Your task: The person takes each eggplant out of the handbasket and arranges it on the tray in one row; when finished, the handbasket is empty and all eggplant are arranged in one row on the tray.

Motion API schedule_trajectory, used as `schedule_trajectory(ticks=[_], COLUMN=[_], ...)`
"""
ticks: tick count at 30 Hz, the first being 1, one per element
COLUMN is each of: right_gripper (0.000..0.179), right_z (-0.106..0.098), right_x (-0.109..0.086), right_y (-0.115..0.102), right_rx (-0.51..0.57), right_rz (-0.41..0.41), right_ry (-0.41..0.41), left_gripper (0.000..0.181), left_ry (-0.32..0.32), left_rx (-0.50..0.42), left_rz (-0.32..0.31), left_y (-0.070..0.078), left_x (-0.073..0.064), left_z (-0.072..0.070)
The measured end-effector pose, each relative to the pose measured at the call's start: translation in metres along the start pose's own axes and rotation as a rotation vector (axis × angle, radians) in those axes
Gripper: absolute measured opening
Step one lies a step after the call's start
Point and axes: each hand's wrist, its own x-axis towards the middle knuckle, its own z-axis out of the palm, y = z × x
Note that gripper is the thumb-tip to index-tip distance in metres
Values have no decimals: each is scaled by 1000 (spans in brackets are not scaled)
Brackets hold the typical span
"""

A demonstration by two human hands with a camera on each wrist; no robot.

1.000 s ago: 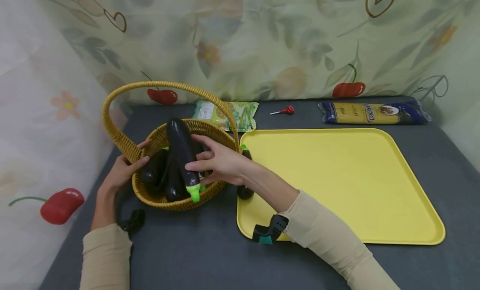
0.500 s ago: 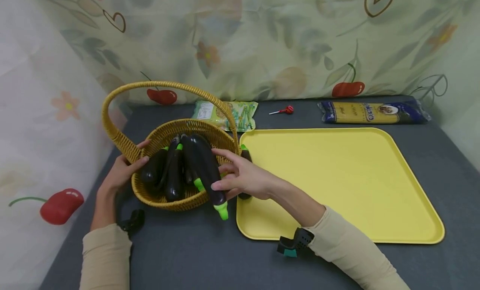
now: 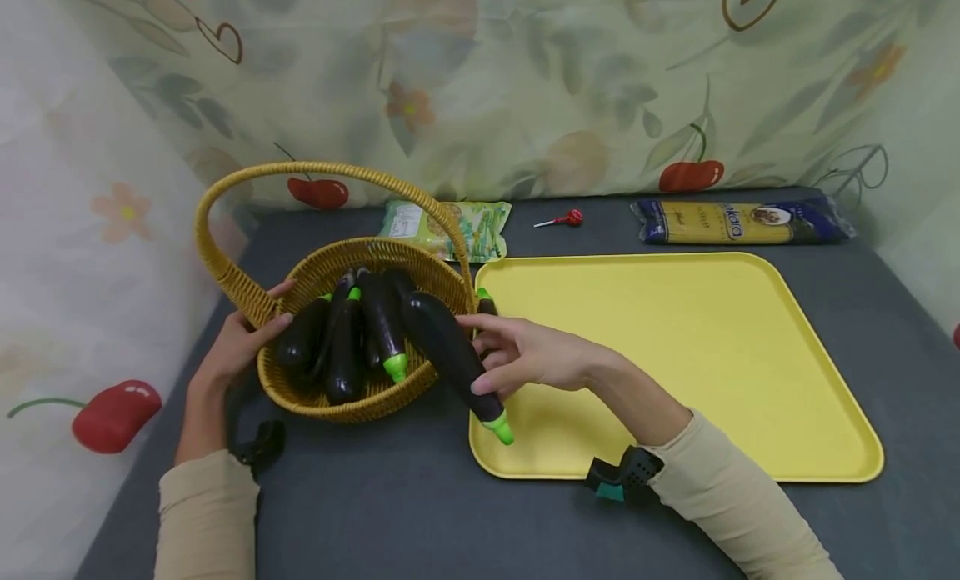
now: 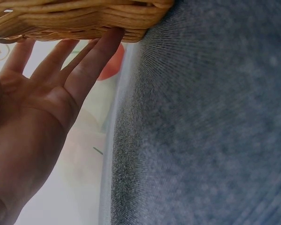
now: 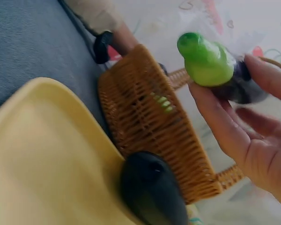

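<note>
In the head view my right hand holds a dark eggplant with a bright green stem end. It is tilted over the right rim of a wicker basket, its stem end over the corner of a yellow tray. In the right wrist view, thumb and fingers pinch it near the green cap. My left hand grips the basket's left side, thumb over the rim by the handle and fingers outside. Several more eggplants lie inside. Another eggplant lies at the tray's left edge, mostly hidden in the head view.
Behind the basket lies a green food packet. A red lollipop and a blue-and-yellow packet are along the back of the dark table. The basket's tall handle arches above it.
My right hand has lifted the eggplant from over the middle of the basket and carried it right and toward the front, over the rim. The left hand keeps its grip on the basket.
</note>
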Motion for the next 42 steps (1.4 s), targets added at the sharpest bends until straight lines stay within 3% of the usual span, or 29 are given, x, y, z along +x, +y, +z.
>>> schedule_trajectory(ticks=[8,17,23,31,42], right_gripper=[89,101,90,92,86], right_z=[-15,-31,-42,-55,-66], right_x=[-11,-19,-26,-18,1], right_y=[-3,-13,-16,-3,23], right_rx=[3,136,69,119,157], right_rz=[-19,-50,-61,49,194], right_ry=[-115,-86,7,143,426], left_gripper=[53,52,53,52,53], left_ry=[-3,-1,-13,-21,-21], left_rx=[-50,-96,-131,-168,-153], left_rz=[-3,4,3,-7,-13], left_y=[-3,-3,-4,-6,-5], left_x=[-1,-1,2,-1,1], left_z=[2,-2,-1,2,1])
